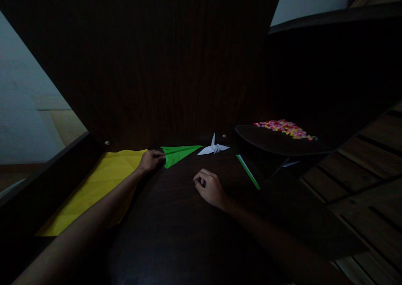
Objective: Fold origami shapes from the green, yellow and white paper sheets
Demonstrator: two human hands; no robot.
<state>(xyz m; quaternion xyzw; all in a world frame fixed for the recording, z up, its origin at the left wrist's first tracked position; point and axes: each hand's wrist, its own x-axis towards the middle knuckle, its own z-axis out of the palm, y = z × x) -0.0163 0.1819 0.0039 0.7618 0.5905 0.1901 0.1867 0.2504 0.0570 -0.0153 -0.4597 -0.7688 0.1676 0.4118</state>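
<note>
Dark tray (273,140) at right of the dim bench (176,230) carries a scatter of small multicoloured pieces (284,128), too small to identify. Left hand (150,160) pinches the blunt end of the folded green paper (177,153), which points away toward a white paper crane (214,148); a yellow sheet (94,188) lies under the forearm. Right hand (210,187) rests loosely curled, grip holding nothing, near a green paper strip (248,172).

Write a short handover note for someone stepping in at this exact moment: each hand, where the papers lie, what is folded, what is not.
Left hand: grip pinches the wide end of the green folded paper on the dark table.
Right hand: loosely curled, holding nothing, resting on the table.
Done: white paper crane stands behind the green piece.
Left: the green piece is only a long point; yellow sheet lies creased but flat at left.
</note>
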